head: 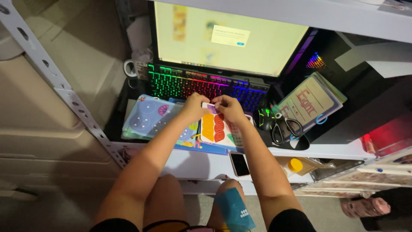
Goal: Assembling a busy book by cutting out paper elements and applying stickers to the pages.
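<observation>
Both of my hands meet at the top edge of a white laminated card (216,129) printed with orange and red shapes, which lies on the desk in front of a rainbow-lit keyboard (201,83). My left hand (195,106) pinches the card's upper left corner. My right hand (228,107) grips its upper edge beside it, fingers curled. Under and left of the card lie blue laminated sheets (148,118) with circle pictures.
A lit monitor (227,36) stands behind the keyboard. A black mouse (265,119), scissors (285,129) and a ring-bound stack of cards (311,101) lie to the right. A phone (239,164) rests at the desk's front edge. A perforated metal strut (56,81) runs diagonally on the left.
</observation>
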